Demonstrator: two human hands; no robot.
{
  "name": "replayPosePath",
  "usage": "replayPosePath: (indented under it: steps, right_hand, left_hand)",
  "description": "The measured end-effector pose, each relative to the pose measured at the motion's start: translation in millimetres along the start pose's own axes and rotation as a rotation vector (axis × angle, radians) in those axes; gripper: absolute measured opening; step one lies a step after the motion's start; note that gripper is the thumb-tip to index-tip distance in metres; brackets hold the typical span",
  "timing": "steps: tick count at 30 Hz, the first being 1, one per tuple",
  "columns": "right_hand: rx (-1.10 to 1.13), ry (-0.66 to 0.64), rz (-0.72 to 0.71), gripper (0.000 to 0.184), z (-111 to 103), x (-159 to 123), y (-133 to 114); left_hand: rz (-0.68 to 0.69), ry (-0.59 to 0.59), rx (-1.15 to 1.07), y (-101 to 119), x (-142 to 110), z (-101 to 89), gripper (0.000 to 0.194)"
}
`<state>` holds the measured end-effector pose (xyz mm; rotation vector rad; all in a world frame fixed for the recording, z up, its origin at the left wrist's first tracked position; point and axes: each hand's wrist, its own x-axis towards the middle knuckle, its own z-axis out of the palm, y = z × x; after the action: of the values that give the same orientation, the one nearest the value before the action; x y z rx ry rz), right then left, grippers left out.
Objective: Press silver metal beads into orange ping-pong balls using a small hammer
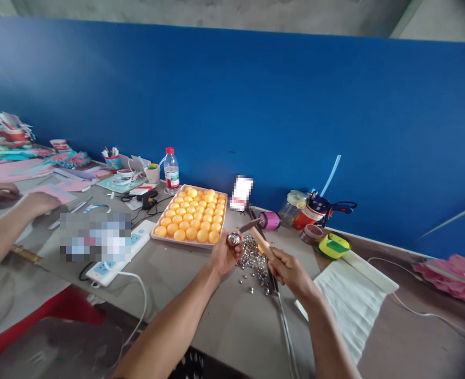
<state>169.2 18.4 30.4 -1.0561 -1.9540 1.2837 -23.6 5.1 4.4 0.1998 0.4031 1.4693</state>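
My left hand is closed around a small shiny silver ball, palm turned up. In my right hand is the pale wooden handle of a tool, gripped between thumb and fingers. A dark, blade-like piece shows near the handle's far end, close above the silver ball; whether it joins the handle I cannot tell. Under and between my hands lies a pile of small silver metal pieces, with a few scattered nearer me. A tray full of orange balls sits beyond my left hand.
A power strip, a bottle, a phone, a purple cylinder and a jar stand around. Right are a yellow-green tape dispenser and a white cloth. Another person's hands work at left.
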Motion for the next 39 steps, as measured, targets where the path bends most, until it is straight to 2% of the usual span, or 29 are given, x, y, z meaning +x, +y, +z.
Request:
replayPosePath:
  steps: [3,8,13,19,25,31,36,39]
  right_hand:
    - [-0.047,-0.036,0.006,0.033,1.2,1.3,2.2]
    - [0.06,0.05,-0.017,0.03,0.6,-0.8,-2.2]
    - [-0.014,-0.063,0.038,0.033,4.1,-0.1,-4.9]
    - [0.098,0.111,0.001,0.032,1.7,2.0,-4.0]
    - [0.119,0.118,-0.02,0.032,-0.9,-0.4,-8.6]
    - [0.001,-0.074,0.035,0.035,-0.9,-1.5,-4.0]
    - [0.1,0.048,-0.014,0.03,-5.3,-4.2,-4.9]
    - [0.087,-0.008,0.03,0.028,-3.4,-4.0,-5.1]
  left_hand:
    - [0.005,0.042,0.018,0.4,-0.4,0.1,0.034]
    - [-0.025,-0.015,0.012,0.1,-2.1,0.5,0.034]
    - [-0.04,0.018,0.076,-3.4,-2.0,0.3,0.033]
    - [-0.009,0.02,0.065,-4.9,-0.8,0.2,0.013]
    - [-0.056,-0.1,-0.018,-0.9,1.2,-4.1,0.02]
    - [-0.042,-0.053,-0.006,-1.0,-0.3,-2.8,0.037]
    - [-0.079,-0.079,0.005,-1.1,-3.1,-0.1,0.041]
    - [-0.072,-0.059,0.041,-0.6,-3.9,0.5,0.042]
